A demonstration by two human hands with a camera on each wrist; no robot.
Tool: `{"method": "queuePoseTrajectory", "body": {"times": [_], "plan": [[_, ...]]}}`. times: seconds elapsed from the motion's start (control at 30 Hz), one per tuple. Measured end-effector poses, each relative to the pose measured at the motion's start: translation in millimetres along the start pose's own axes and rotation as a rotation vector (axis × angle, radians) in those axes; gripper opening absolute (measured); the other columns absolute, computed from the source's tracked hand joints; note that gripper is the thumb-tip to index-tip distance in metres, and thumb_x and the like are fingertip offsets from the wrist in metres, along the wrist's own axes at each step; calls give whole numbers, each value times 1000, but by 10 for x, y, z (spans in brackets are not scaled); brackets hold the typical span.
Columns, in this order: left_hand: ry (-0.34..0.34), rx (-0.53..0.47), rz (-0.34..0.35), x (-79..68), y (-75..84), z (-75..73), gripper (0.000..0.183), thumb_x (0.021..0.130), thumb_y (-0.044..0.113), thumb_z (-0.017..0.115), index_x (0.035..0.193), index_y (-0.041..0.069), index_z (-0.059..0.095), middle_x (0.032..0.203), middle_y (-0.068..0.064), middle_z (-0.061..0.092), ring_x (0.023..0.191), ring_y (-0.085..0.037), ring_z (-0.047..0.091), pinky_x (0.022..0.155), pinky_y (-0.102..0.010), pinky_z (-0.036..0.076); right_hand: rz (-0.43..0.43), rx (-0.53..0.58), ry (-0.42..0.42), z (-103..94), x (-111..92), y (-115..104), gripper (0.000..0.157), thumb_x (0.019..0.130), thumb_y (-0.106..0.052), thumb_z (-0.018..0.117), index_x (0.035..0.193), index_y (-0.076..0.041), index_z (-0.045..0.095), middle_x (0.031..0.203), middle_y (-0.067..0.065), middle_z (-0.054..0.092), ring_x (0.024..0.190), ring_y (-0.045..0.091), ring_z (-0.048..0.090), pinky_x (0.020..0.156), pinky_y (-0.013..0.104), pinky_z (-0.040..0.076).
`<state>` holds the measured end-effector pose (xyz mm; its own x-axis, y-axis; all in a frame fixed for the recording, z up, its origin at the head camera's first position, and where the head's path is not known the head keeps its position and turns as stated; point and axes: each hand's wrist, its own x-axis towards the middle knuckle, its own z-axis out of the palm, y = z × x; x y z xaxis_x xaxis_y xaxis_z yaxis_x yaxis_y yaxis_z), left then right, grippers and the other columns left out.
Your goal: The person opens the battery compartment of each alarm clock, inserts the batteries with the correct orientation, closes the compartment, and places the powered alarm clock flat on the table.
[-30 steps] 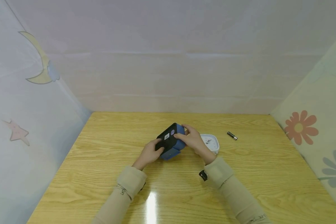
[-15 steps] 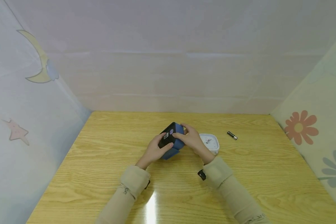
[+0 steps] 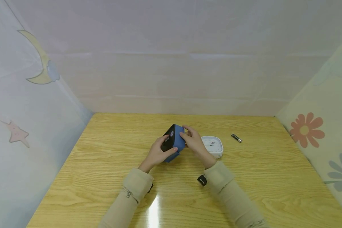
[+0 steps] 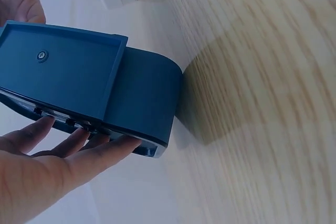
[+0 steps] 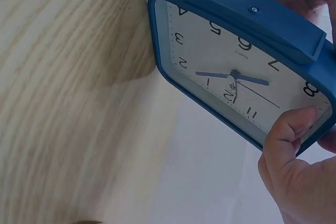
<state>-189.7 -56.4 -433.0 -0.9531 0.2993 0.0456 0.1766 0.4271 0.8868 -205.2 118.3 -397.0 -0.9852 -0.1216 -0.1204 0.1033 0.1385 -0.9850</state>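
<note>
A blue alarm clock (image 3: pixel 179 139) with a black back is held tilted in both hands over the table. Its white numbered dial (image 5: pixel 210 51) faces the right wrist camera, and its blue base (image 4: pixel 63 61) with a screw shows in the left wrist view. My left hand (image 3: pixel 157 152) grips the clock from the lower left, thumb on the near edge, fingers (image 4: pixel 100 156) against the dial side. On the clock's other end, my right hand (image 3: pixel 194 141) pinches the rim, with its thumb on the blue side and a curled finger (image 5: pixel 294 124) over the dial near the 8.
A white alarm clock (image 3: pixel 212 145) lies face up on the table just right of my right hand. Farther right is a black battery (image 3: pixel 236 138) with a silver end. Fabric walls surround the wooden table (image 3: pixel 102 152) at the back and sides.
The blue clock has turned, showing more of its blue side. My left hand has moved farther up round it. The right thumb has slid from the black back to the blue side.
</note>
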Motion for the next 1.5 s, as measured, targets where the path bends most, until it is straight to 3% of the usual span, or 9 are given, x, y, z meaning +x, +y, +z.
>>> {"method": "queuePoseTrajectory", "body": {"times": [0.13, 0.27, 0.4, 0.47, 0.57, 0.73, 0.9, 1.1, 1.5], "plan": [[4, 5, -5, -7, -9, 2, 74, 80, 42, 65, 139, 7, 37, 136, -18, 37, 120, -35, 39, 94, -51, 36, 53, 88, -19, 13, 0, 16, 50, 95, -15, 46, 140, 1, 30, 91, 10, 54, 66, 12, 54, 58, 28, 49], [9, 4, -10, -24, -11, -9, 73, 80, 40, 67, 139, 8, 37, 136, -17, 38, 119, -35, 40, 94, -51, 36, 110, 114, -52, 44, -2, 43, 54, 96, -24, 44, 142, -3, 25, 111, 17, 49, 83, 20, 56, 70, 37, 51], [9, -4, -16, -39, -16, -30, 75, 79, 41, 67, 139, 9, 36, 137, -17, 37, 120, -35, 39, 94, -52, 36, 142, 191, -130, 75, 15, 109, 65, 94, -35, 41, 146, -9, 12, 137, 23, 29, 112, 38, 44, 85, 52, 44], [10, -13, -17, -42, -20, -38, 75, 79, 41, 67, 139, 9, 36, 137, -17, 36, 120, -35, 39, 94, -52, 36, 123, 265, -197, 49, 113, 299, 71, 93, -41, 43, 147, -13, 7, 142, 21, 21, 117, 41, 39, 87, 55, 42], [15, -22, -15, -46, -27, -45, 74, 79, 40, 68, 139, 9, 37, 137, -17, 37, 121, -35, 39, 94, -52, 36, 141, 321, -234, 69, 120, 354, 77, 90, -47, 44, 147, -14, 6, 143, 21, 19, 117, 42, 38, 88, 57, 39], [18, -40, -14, -56, -33, -53, 74, 79, 39, 68, 139, 9, 37, 136, -17, 38, 121, -35, 39, 95, -53, 35, 209, 409, -241, 161, 45, 247, 65, 92, -45, 35, 144, -10, 18, 137, 21, 29, 118, 41, 37, 92, 62, 33], [19, -67, -15, -67, -40, -62, 74, 79, 38, 68, 139, 8, 36, 137, -17, 37, 122, -35, 38, 96, -53, 34, 236, 500, -285, 223, 60, 265, 61, 94, -44, 26, 145, -12, 15, 139, 22, 28, 121, 37, 32, 94, 65, 25], [21, -91, -25, -81, -45, -63, 75, 79, 40, 67, 139, 9, 36, 138, -17, 36, 124, -35, 36, 97, -55, 32, 248, 526, -263, 286, 53, 286, 68, 92, -51, 31, 147, -16, 10, 143, 22, 23, 128, 42, 24, 91, 70, 22], [20, -206, -34, -46, -57, -20, 72, 81, 32, 68, 140, 8, 34, 137, -17, 37, 123, -35, 35, 94, -56, 34, 263, 498, -242, 263, 37, 206, 67, 93, -49, 33, 146, -15, 12, 142, 21, 25, 129, 39, 25, 95, 68, 19]]}}
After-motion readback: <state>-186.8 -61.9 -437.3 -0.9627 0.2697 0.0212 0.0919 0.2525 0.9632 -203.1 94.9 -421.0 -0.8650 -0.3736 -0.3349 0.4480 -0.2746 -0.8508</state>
